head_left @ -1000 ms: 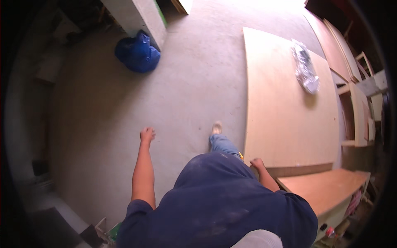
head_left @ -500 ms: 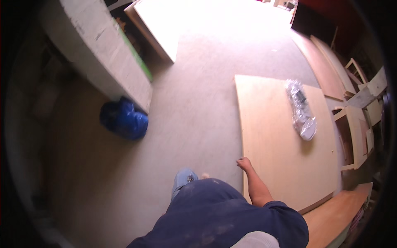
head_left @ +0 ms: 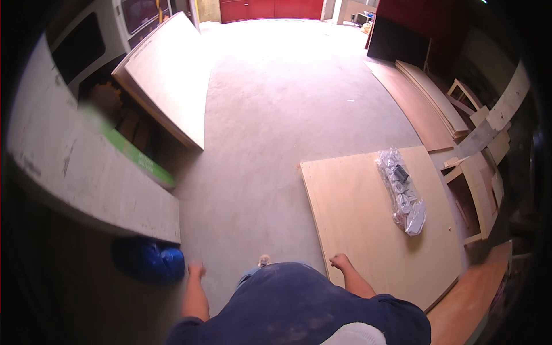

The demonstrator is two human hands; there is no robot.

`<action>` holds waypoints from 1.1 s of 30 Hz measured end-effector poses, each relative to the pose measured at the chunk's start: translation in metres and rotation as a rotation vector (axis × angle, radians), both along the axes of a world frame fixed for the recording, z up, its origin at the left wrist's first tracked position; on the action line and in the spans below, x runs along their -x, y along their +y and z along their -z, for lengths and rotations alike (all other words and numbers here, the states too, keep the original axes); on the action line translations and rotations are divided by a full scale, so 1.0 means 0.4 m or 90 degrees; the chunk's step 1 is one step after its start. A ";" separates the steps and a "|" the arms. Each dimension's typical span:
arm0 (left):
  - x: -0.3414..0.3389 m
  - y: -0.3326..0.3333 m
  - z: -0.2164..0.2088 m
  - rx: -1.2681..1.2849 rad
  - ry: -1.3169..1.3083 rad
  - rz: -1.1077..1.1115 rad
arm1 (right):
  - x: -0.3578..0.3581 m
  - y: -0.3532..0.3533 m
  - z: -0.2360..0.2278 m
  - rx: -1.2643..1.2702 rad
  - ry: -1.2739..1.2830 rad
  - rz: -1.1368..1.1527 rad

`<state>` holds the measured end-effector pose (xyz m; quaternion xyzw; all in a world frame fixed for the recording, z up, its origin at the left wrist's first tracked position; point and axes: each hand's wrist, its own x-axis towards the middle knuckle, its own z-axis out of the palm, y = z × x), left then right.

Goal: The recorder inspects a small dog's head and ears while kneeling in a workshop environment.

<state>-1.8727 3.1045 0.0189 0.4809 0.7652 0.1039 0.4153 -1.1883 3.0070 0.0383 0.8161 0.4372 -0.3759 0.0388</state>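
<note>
My left hand (head_left: 196, 269) hangs at my side beside a blue plastic bag (head_left: 150, 261), apart from it as far as I can tell. Its fingers look curled, slightly blurred, and nothing shows in them. Over the left edge of a large pale wooden panel (head_left: 359, 213), my right hand (head_left: 339, 261) is loosely closed with nothing visible in it. Whether it touches the panel I cannot tell. On the panel lies a long clear plastic wrap bundle (head_left: 401, 190) with white pieces and a small black item inside.
A grey pillar (head_left: 92, 178) stands at the left, with large white boards (head_left: 167, 75) leaning beyond it. Wooden frames (head_left: 480, 192) and flat boards (head_left: 408, 106) line the right side. Concrete floor (head_left: 259, 115) runs to red doors (head_left: 270, 10) at the far end.
My left hand has come into view. The view has tilted up, showing the red doors; the bag and panel sit lower in the picture. My right hand stays near the panel's edge.
</note>
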 end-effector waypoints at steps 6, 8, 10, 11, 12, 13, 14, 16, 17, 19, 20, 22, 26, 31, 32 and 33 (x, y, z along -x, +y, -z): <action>-0.354 0.837 -0.366 -0.115 -0.251 -0.136 | -0.076 0.039 0.106 0.154 -0.069 -0.242; -0.442 0.971 -0.389 -0.145 -0.288 -0.119 | -0.230 -0.077 0.199 0.246 -0.083 -0.246; -0.513 1.090 -0.345 -0.147 -0.277 -0.085 | -0.167 0.118 0.368 0.292 -0.083 -0.461; -0.553 1.132 -0.324 -0.141 -0.276 -0.049 | -0.186 0.195 0.368 0.250 -0.049 -0.488; -0.584 1.142 -0.299 -0.103 -0.268 -0.064 | -0.215 0.277 0.363 0.210 -0.018 -0.515; -0.579 1.116 -0.264 -0.030 -0.191 -0.053 | -0.241 0.387 0.349 0.174 0.018 -0.563; -0.573 1.080 -0.233 0.011 -0.116 -0.010 | -0.240 0.479 0.330 0.134 0.058 -0.594; -0.535 1.016 -0.146 0.211 -0.077 0.009 | -0.215 0.749 0.249 0.257 0.088 -0.026; -0.507 0.982 -0.111 0.188 0.032 0.226 | -0.260 0.838 0.221 0.069 -0.022 -0.233; -0.526 0.982 -0.097 0.158 0.108 0.408 | -0.333 1.094 0.120 -0.046 -0.025 -0.066; -0.550 1.044 -0.098 0.180 0.094 0.387 | -0.325 1.165 -0.002 -0.084 0.062 0.228; -0.536 1.130 -0.057 0.195 0.025 0.292 | -0.405 1.309 -0.131 -0.206 0.076 0.280; -0.537 1.452 0.004 0.235 -0.063 0.151 | -0.522 1.442 -0.188 -0.345 0.022 0.451; -0.716 2.090 0.044 0.346 -0.160 0.053 | -0.579 1.222 0.107 -0.037 -0.287 0.182; -0.741 2.157 0.044 0.369 -0.161 0.031 | -0.515 1.221 0.120 -0.059 -0.139 0.354; -0.833 2.333 -0.002 0.301 -0.137 0.086 | -0.430 1.236 0.121 -0.086 0.009 0.516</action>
